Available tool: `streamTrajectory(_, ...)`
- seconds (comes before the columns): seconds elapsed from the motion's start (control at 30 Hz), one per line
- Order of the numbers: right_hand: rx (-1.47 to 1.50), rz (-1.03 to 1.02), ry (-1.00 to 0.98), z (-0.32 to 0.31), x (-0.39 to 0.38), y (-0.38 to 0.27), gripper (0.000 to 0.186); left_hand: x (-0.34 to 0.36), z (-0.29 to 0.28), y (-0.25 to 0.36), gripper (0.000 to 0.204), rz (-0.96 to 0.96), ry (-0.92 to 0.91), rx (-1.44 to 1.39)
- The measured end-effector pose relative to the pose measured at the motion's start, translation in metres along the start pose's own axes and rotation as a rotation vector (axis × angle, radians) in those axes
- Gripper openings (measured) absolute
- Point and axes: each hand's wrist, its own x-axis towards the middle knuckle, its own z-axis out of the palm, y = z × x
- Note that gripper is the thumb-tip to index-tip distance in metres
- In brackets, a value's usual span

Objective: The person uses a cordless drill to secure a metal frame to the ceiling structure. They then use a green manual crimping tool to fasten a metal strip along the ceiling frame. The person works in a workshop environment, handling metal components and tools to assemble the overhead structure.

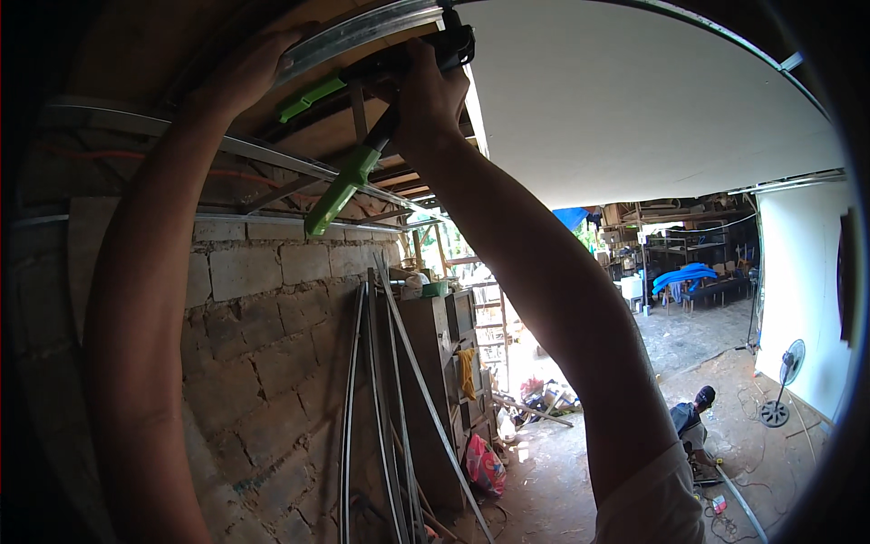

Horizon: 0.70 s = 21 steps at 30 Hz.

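Note:
Overhead, my left hand (258, 63) is raised against a shiny metal channel (367, 41), its fingers curled over the edge and partly hidden. My right hand (430, 104) is wrapped round the black body of a stud crimper (340, 190), close to its head. Two green-gripped handles stand spread apart, one pointing left and the other slanting down. The crimper's black head meets the end of the channel, beside the edge of a white ceiling panel (598, 100). Just what sits in its jaws cannot be made out.
Thin metal framing (245, 150) runs along the block wall (263, 354). Long metal studs (372, 408) lean beside a cabinet (430, 363). Below right, a person (693, 426) crouches near a long metal piece (743, 503). A standing fan (784, 381) is by the white wall.

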Motion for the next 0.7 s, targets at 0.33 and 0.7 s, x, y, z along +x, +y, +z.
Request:
streamTrajectory(0.33, 0.021, 0.012, -0.044, -0.007, 0.003, 0.002, 0.034, 0.002, 0.015, -0.006, 0.034, -0.02, 0.048, -0.069)
streamTrajectory(0.7, 0.009, -0.077, 0.081, 0.003, 0.007, 0.019, 0.031, -0.004, 0.013, -0.005, 0.039, -0.013, 0.029, -0.035)
